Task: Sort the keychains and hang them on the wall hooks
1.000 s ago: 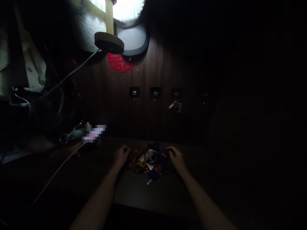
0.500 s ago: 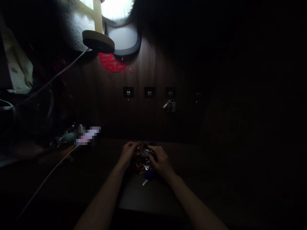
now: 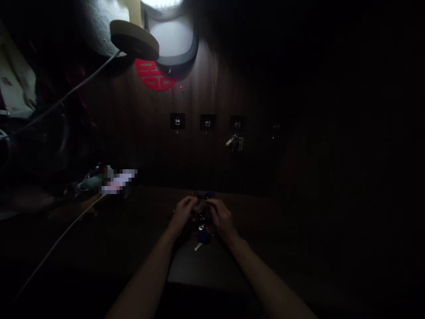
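In dim light, a bunch of keys lies between my hands on the dark wooden surface. My left hand grips its left side, thumb and fingers closed together. From the right, my right hand closes on the other side with bent fingers. Out of the near end of the bunch come a round blue fob and a silver key. Another blue piece shows at the far end. Shadow hides much of what the fingertips touch.
Several dark lock plates line the wooden panel ahead; other keys hang below one of them. A lamp base overhangs at upper left, near a red round ornament. A white cable crosses the left side.
Both hands have shifted slightly on the bunch, and the fingers sit nearer each other. The blue fob and silver key have moved a little. The view has tilted down somewhat.
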The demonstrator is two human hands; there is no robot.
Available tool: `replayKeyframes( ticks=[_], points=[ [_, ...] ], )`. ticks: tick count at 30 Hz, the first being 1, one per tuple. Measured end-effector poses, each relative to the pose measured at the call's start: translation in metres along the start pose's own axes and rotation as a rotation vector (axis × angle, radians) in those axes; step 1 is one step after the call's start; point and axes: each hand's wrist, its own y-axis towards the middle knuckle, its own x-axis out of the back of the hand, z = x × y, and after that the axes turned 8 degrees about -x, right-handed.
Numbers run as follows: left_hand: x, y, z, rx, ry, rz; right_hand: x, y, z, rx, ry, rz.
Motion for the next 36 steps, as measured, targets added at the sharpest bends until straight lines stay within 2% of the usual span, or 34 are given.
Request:
replayKeyframes(
  ticks=[4,7,9,12,16,19,21,24,29,31,33,36],
  points=[
    [-0.001,-0.004,0.000,-0.020,0.060,0.140,0.002,0.000,-0.001,-0.037,0.019,-0.027],
    [-0.003,-0.009,-0.001,-0.027,0.101,0.250,0.003,0.000,-0.002,-0.131,0.025,-0.070],
    [-0.004,-0.011,-0.004,-0.031,0.095,0.269,0.004,0.001,-0.003,-0.201,0.029,-0.110],
    [-0.007,-0.013,-0.008,-0.003,0.086,0.222,0.006,0.002,-0.004,-0.250,0.026,-0.143],
    [-0.008,-0.011,-0.007,-0.016,0.057,0.189,0.006,0.001,-0.002,-0.193,0.018,-0.088],
    [-0.007,-0.009,-0.003,-0.059,0.051,0.211,0.005,-0.001,0.000,-0.111,0.024,0.009],
    [-0.007,-0.010,0.000,-0.033,0.032,0.242,0.004,-0.002,0.000,-0.101,0.025,0.043],
    [-0.007,-0.013,0.000,-0.019,0.016,0.300,0.004,-0.002,0.000,-0.117,0.022,0.048],
    [-0.009,-0.014,-0.001,-0.119,0.097,0.386,0.006,0.002,0.003,-0.101,0.015,-0.039],
    [-0.008,-0.013,0.000,-0.136,0.145,0.363,0.007,0.004,0.004,-0.102,0.030,-0.076],
    [-0.007,-0.010,0.002,-0.189,0.198,0.280,0.008,0.005,0.005,-0.123,0.048,-0.090],
    [-0.005,-0.006,0.004,-0.211,0.203,0.136,0.012,0.012,0.002,-0.242,0.076,-0.142]
  ],
)
